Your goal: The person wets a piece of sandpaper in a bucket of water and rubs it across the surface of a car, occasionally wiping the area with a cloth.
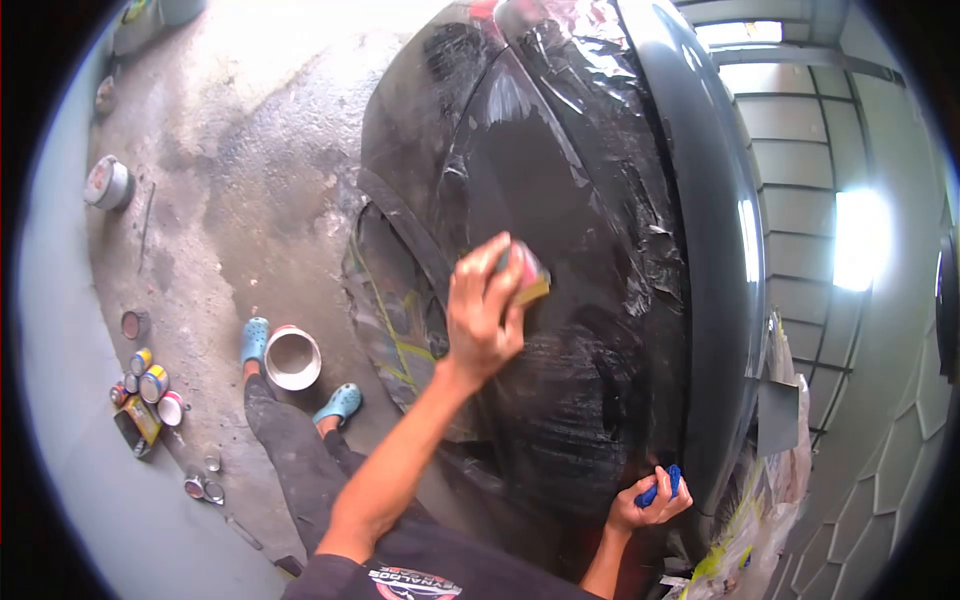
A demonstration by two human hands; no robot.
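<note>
My left hand (pixel 484 305) is wrapped round a small sanding block (pixel 533 283), reddish on top with a yellow side, and presses it on a dark car panel (pixel 530 180). The fingers and block look slightly blurred. Lower right, my right hand (pixel 650 502) is closed on a crumpled blue cloth (pixel 660 487), close to the edge of the panel. Wrinkled, shiny black plastic sheeting (pixel 645 230) lies along the car beside the matte area.
A white bucket (pixel 293 358) stands on the wet concrete floor between my blue clogs (pixel 337 403). Several paint cans (pixel 154 384) are grouped further left, with a larger tin (pixel 108 183) above them. Masking plastic (pixel 770 500) hangs at the lower right.
</note>
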